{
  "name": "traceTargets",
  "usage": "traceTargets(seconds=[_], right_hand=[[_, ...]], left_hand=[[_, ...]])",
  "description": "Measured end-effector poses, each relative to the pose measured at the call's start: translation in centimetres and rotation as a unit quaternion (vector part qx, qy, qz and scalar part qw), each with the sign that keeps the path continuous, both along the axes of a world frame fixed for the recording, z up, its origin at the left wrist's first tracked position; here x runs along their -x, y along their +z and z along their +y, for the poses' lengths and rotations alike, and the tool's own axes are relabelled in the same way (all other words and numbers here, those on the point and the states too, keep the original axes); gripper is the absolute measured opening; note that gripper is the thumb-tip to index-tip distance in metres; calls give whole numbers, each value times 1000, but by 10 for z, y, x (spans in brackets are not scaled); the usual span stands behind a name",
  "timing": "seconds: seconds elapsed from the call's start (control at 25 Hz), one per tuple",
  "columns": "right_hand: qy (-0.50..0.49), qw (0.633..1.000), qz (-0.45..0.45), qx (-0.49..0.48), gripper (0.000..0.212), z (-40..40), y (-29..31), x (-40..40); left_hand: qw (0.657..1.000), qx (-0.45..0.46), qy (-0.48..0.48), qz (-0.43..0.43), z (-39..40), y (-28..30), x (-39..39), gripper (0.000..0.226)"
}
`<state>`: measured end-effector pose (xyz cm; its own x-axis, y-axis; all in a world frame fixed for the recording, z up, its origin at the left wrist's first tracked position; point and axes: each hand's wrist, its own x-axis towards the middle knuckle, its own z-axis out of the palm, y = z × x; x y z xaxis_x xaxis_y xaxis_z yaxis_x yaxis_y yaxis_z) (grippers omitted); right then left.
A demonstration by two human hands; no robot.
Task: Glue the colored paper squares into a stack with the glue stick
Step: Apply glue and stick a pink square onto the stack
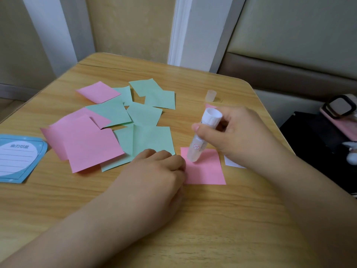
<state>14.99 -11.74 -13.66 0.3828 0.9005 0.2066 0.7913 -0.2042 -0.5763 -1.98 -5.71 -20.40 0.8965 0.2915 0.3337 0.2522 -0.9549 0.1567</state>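
A single pink paper square (206,171) lies flat near the table's right side. My right hand (235,132) grips a white glue stick (202,134), held tilted with its lower tip touching the square's upper left part. My left hand (156,171) rests with curled fingers on the square's left edge, holding it down. Several loose pink squares (90,146) and green squares (150,140) overlap in a pile to the left and behind. The glue stick's translucent cap (211,95) stands upright farther back.
A blue heart-shaped notepad (17,157) lies at the left edge of the wooden table (193,219). A white paper corner (231,163) shows under my right hand. Dark objects and a pink case (338,111) sit off the table's right side.
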Motion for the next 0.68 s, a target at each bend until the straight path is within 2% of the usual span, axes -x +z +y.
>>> traceTargets(seconds=[0.36, 0.68], right_hand=[[11, 1000, 4, 18, 31, 2, -8, 3], [-39, 999, -2, 24, 30, -19, -4, -16]], left_hand=[[1000, -9, 8, 7, 0, 0, -3, 40], [1000, -1, 10, 14, 0, 2, -2, 41]])
